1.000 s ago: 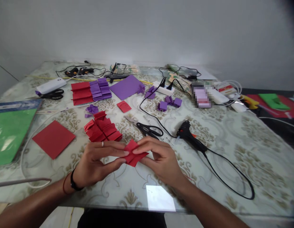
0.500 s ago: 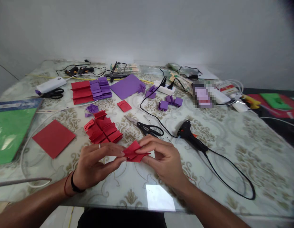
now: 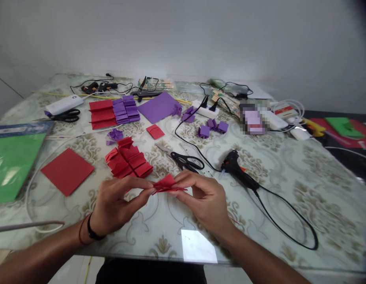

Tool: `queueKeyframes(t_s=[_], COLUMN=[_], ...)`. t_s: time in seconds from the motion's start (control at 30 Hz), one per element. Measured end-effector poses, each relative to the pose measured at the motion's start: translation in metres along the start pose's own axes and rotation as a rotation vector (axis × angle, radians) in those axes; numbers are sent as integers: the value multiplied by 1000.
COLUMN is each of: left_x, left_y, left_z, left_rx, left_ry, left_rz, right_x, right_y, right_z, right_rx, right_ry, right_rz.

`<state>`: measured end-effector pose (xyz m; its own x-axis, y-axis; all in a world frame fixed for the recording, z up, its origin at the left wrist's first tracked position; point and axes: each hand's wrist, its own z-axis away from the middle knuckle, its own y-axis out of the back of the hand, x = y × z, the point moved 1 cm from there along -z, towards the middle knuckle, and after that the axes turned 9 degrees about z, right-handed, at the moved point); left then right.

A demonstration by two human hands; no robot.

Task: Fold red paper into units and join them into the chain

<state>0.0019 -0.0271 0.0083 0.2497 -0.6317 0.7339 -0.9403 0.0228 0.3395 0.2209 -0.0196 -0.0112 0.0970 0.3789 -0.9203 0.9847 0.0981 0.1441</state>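
Note:
A small folded red paper piece (image 3: pixel 166 184) is held just above the glass table between both hands. My left hand (image 3: pixel 118 205) pinches its left end with thumb and fingers. My right hand (image 3: pixel 202 199) pinches its right end. The piece is tilted nearly edge-on to me. Just behind my left hand lies a heap of folded red paper pieces (image 3: pixel 129 159). A flat red paper square (image 3: pixel 67 171) lies further left.
Black scissors (image 3: pixel 184 159) and a black glue gun (image 3: pixel 238 171) with a looping cable lie just beyond my hands. Purple sheet (image 3: pixel 159 106), folded purple and red stacks (image 3: pixel 113 112), a power strip (image 3: pixel 205 111) and green paper (image 3: pixel 11 165) sit around the table.
The red piece has been tipped from lying open and flat to nearly edge-on, and both hands have risen slightly while keeping their pinch.

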Motion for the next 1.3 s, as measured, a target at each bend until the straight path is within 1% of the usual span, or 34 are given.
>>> queueKeyframes(t_s=[0.13,0.23,0.4,0.57,0.7,0.8,0.9,1.03,1.1,1.3], left_x=[-1,-2,-4,-2,-3,-6,-8,-5,-2,3], left_y=[0,0,1,-1,-1,-1,-1,0,1,4], left_z=[-1,-2,-2,-2,0,2,1,-2,-3,-3], left_rx=[-29,-59,-35,-9,36,17,-68,-182,-193,-135], left_ry=[23,43,28,71,103,116,64,-96,-131,-143], left_rz=[10,29,121,193,207,204,128,24,1,-27], right_x=[3,5,6,5,4,3,0,-7,-10,-10], right_y=[1,2,3,1,-1,0,2,2,2,4], right_z=[0,1,2,4,6,7,6,4,2,-1], right_rx=[24,8,-10,7,31,52,57,22,8,6], right_ry=[52,94,139,176,201,209,272,380,402,402], right_rz=[19,41,64,88,101,151,258,346,333,271])
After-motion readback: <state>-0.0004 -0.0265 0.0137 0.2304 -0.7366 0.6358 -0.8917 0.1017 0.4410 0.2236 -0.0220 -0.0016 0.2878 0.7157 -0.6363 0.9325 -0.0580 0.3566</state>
